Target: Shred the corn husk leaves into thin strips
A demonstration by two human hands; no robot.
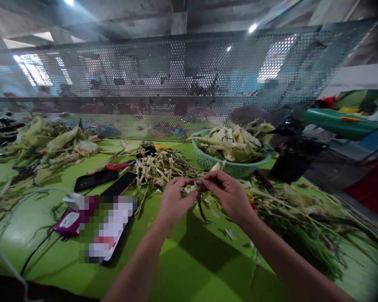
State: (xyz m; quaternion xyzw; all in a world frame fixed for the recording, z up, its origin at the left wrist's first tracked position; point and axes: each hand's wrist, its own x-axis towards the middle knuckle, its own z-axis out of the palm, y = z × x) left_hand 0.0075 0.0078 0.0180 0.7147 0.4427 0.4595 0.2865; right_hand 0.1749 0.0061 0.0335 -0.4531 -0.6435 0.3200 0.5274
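My left hand (174, 200) and my right hand (227, 192) meet over the green table (189, 260), both pinching a small pale plant piece (196, 185) with a dark stem hanging below it. Fingers of both hands are curled closed around it. Just behind the hands lies a heap of dry stalks and husk strips (159, 167). A teal plastic basket (233, 167) full of pale husks stands beyond my right hand.
Long green stalks (302, 214) spread across the table's right side. Husks pile up (47, 142) at the far left. Two dark phones (96, 179), a purple device with a white cable (67, 221) and red-handled scissors (119, 165) lie left. A perforated metal screen (176, 79) backs the table; a black object (294, 155) stands right.
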